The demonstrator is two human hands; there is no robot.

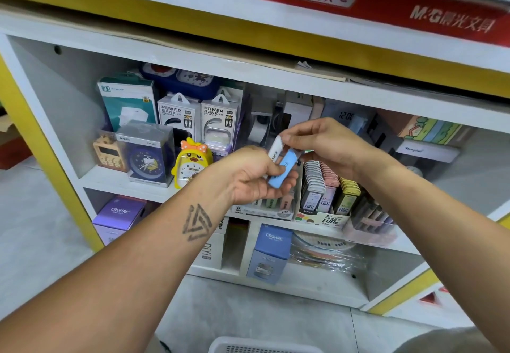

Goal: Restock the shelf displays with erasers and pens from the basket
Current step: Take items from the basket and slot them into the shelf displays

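Observation:
My left hand (254, 176) grips a light blue eraser (284, 171) in front of the middle shelf. My right hand (325, 142) pinches the top of a white eraser (276, 147) that lies against the blue one. Both are held just above an eraser display box (265, 209) marked 2B on the shelf, mostly hidden by my left hand. The rim of a white basket (262, 344) shows at the bottom edge, between my forearms.
A display of lead-refill cases (325, 187) stands right of the eraser box, with a clear tray of pens (369, 220) beyond it. Clocks, a yellow duck clock (190, 162) and power bank boxes (198, 118) fill the shelf's left. Blue and purple boxes sit on the lower shelf.

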